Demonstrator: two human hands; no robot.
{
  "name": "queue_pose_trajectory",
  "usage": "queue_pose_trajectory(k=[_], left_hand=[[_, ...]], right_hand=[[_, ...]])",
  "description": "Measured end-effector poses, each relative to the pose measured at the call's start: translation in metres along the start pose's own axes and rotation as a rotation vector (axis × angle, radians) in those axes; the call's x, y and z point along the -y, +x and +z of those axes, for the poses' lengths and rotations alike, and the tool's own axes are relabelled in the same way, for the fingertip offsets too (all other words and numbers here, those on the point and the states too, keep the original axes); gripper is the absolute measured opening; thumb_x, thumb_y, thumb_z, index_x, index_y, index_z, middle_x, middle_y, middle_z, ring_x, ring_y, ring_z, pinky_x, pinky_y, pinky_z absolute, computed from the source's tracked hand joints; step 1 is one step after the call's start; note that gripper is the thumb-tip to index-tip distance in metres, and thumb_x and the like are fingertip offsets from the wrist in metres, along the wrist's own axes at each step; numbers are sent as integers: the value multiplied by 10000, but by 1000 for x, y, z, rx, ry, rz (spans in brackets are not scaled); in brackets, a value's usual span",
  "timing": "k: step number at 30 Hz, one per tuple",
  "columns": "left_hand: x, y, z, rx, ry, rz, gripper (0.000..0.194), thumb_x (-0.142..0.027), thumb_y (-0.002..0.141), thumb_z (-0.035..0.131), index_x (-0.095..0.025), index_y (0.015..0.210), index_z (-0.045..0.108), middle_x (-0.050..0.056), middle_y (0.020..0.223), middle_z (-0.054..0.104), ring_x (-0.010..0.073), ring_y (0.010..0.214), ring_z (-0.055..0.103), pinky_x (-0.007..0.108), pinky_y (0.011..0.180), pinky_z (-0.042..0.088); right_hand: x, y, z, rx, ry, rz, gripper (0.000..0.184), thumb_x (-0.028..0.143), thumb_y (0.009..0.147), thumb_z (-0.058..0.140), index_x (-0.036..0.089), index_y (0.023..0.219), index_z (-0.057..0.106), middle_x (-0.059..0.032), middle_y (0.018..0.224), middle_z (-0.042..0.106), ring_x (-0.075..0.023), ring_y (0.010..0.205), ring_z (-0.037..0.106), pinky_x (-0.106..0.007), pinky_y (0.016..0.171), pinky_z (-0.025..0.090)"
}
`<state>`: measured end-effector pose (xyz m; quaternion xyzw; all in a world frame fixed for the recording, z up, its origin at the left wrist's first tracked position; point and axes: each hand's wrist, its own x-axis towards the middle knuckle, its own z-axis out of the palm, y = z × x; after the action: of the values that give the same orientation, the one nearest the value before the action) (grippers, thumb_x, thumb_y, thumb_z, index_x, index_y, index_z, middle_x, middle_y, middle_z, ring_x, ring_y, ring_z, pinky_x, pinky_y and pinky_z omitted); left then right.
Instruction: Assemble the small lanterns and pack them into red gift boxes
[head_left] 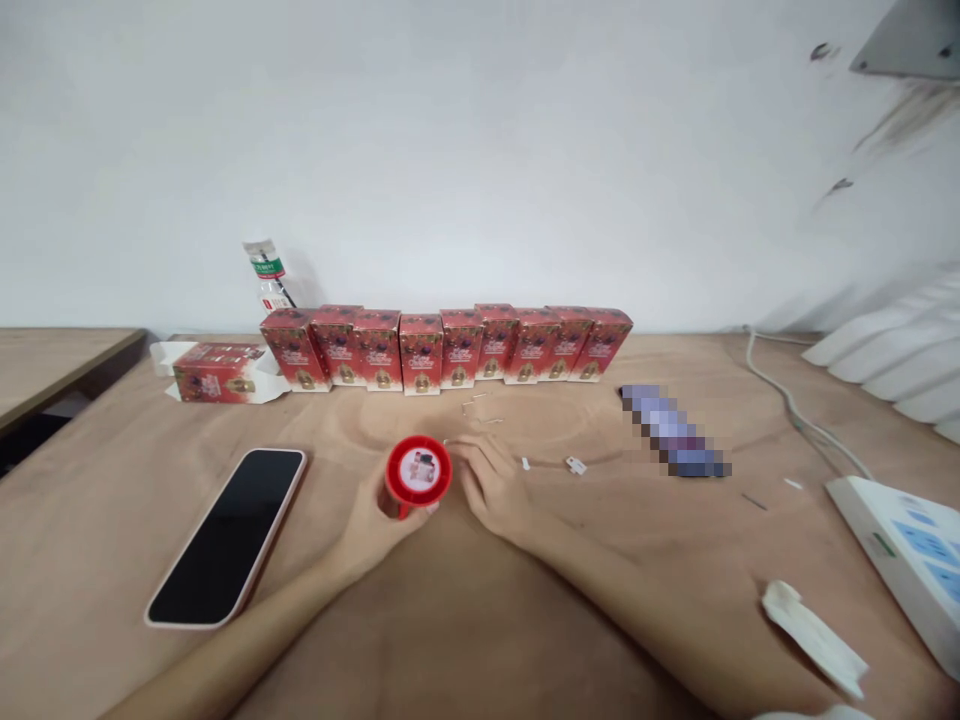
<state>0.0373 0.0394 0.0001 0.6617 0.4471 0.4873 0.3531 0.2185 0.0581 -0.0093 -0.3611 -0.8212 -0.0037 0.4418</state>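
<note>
Pixelated strip (pixel 675 432) on the table, content unreadable. Red round object (pixel 418 472): label print too small to read, lower body hidden behind left hand (pixel 375 525); whether right hand (pixel 487 490) touches it is unclear. Bottle (pixel 268 275) base hidden behind the row of red boxes (pixel 442 348); box print blurred. White device (pixel 907 560) cut off by right edge. Small white bits (pixel 576 465) too tiny to identify. Grey thing (pixel 911 40) top right cut off, smeared.

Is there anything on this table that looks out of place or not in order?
One red box lies on its side with flaps open, left of the upright row of boxes. Small white bits lie scattered near the right hand.
</note>
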Motion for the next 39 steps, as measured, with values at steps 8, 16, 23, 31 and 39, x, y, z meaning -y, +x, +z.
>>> queue_pose_trajectory(k=[8, 16, 23, 31, 39], left_hand=[[-5, 4, -3, 11, -94, 27, 416, -249, 598, 673, -197, 996, 563, 70, 1009, 683, 242, 960, 658, 398, 846, 539], [-8, 3, -1, 10, -22, 94, 357, -338, 649, 713, -192, 942, 571, 90, 1027, 658, 246, 975, 629, 392, 850, 515], [-1, 5, -5, -37, 101, 163, 335, -344, 705, 690, -198, 981, 568, 88, 1048, 634, 241, 1009, 603, 400, 873, 498], [8, 11, -11, -104, 300, 263, 298, -242, 734, 649, -211, 1023, 585, 75, 1071, 608, 247, 1058, 568, 411, 905, 475], [7, 5, -8, -108, 456, 162, 325, -165, 732, 625, -236, 1047, 590, 66, 1103, 594, 253, 1089, 546, 438, 930, 439]], right_hand=[[-20, 3, 6, 331, -278, 65, 342, 54, 860, 474, 242, 1070, 667, -52, 1055, 691, -273, 1024, 521, -449, 877, 410], [-20, -4, 9, 348, -315, 28, 250, 97, 915, 433, 171, 973, 665, -93, 895, 660, -237, 864, 537, -371, 766, 432], [-20, -4, 13, 272, -353, 120, 221, 215, 948, 434, 171, 849, 626, -101, 842, 648, -254, 835, 552, -387, 740, 440], [5, -2, 3, 16, 293, 424, 199, 303, 937, 424, 206, 834, 565, -20, 786, 619, -159, 749, 575, -279, 678, 449], [16, -2, 11, 1, 682, 710, 229, 401, 841, 514, 199, 747, 568, 18, 686, 571, -122, 631, 492, -242, 602, 394]])
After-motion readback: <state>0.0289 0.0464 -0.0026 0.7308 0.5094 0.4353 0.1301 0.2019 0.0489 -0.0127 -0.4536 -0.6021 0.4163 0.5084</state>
